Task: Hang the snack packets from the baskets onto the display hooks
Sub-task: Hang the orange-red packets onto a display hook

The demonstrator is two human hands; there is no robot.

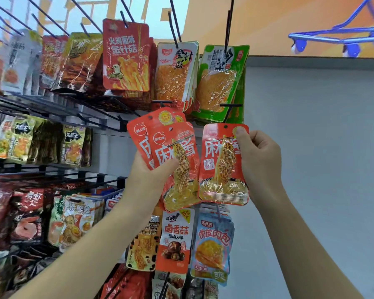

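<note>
I am holding flat orange-red plastic snack packets (171, 152).
Right hand (259, 160) is pinching one packet (222, 165) by its edge; left hand (151, 175) is gripping several.

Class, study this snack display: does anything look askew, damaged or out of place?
Nothing looks damaged or spilled. The green packets on the top-right hook hang tilted, lower edge swung left. The left hand holds fanned orange packets; the right hand pinches a single packet.

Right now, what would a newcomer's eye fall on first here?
At centre, the person's left grip holds a fan of orange-red snack packets, and the right grip pinches one matching packet beside it. Above hang a green packet and a red enoki-mushroom packet on black hooks.
</note>
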